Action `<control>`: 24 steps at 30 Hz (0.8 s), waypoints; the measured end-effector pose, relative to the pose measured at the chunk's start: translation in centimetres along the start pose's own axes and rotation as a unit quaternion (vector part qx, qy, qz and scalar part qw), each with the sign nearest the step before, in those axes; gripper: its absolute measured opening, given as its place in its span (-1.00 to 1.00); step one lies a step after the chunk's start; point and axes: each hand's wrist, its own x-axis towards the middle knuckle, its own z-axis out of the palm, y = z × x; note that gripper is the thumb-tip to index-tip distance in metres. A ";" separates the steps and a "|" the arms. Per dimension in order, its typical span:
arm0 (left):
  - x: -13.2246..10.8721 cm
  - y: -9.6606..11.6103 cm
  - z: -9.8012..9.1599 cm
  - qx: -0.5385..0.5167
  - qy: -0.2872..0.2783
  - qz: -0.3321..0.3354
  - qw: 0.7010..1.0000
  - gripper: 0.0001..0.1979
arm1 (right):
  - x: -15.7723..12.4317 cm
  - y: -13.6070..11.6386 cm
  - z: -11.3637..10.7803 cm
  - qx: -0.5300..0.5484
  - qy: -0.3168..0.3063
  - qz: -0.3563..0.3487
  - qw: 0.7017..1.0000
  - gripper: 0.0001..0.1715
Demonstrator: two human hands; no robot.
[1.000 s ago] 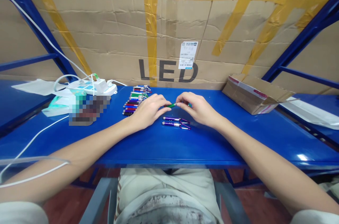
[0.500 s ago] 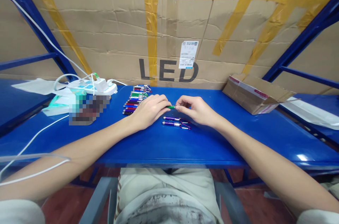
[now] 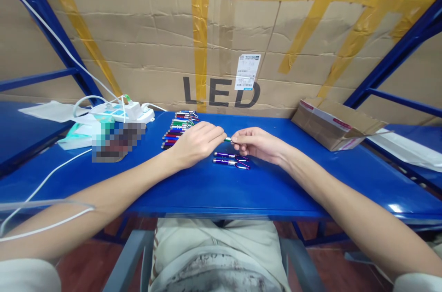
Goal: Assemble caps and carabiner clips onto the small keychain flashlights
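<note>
Between my two hands a small green penlight (image 3: 228, 139) is held just above the table, and only a short piece of it shows. My left hand (image 3: 200, 143) is closed round its left part, back of the hand upward. Thumb and fingers of my right hand (image 3: 257, 143) pinch the silvery right end. Two purple penlights (image 3: 225, 161) with carabiner clips lie side by side just below the hands. Left of my left hand, a column of several penlights (image 3: 171, 138) in red, blue, green and dark colours is partly covered by that hand.
A blue table (image 3: 193, 195) carries everything. On its left are a white power strip (image 3: 147, 113) with cables, a teal-and-white packet (image 3: 74, 137) and a blurred-out object. An open cardboard box (image 3: 324, 124) stands at the right back. Behind rises a taped cardboard wall (image 3: 155, 52) marked LED.
My right fingers have shifted their pinch at the green penlight's right end, opening out slightly. Less of the green body shows now. The view has moved a little; the lying penlights stay put.
</note>
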 end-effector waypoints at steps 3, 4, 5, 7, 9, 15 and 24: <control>0.0 -0.1 0.0 -0.004 -0.005 -0.019 1.000 -0.69 | 0.0 0.1 -0.1 0.001 -0.003 -0.007 1.000 -0.54; 0.0 -0.1 0.0 -0.010 -0.007 -0.028 1.000 -0.69 | 0.0 0.1 0.0 -0.008 0.001 -0.015 1.000 -0.52; -0.1 -0.2 0.1 -0.019 -0.009 -0.036 0.999 -0.69 | 0.1 0.3 0.0 -0.021 0.008 -0.025 0.999 -0.51; -0.2 -0.3 0.3 -0.038 -0.012 -0.051 0.998 -0.69 | 0.2 0.5 0.0 -0.057 0.025 -0.051 0.997 -0.48; -0.3 -0.4 0.4 -0.056 -0.016 -0.062 0.996 -0.69 | 0.4 0.7 0.1 -0.103 0.044 -0.094 0.989 -0.47; -0.4 -0.5 0.5 -0.088 -0.028 -0.093 0.991 -0.68 | 0.8 1.3 0.1 -0.177 0.059 -0.189 0.964 -0.53; -0.5 -0.5 0.6 -0.081 -0.040 -0.089 0.992 -0.68 | -0.1 1.0 0.2 -0.416 0.095 -0.293 0.856 -0.82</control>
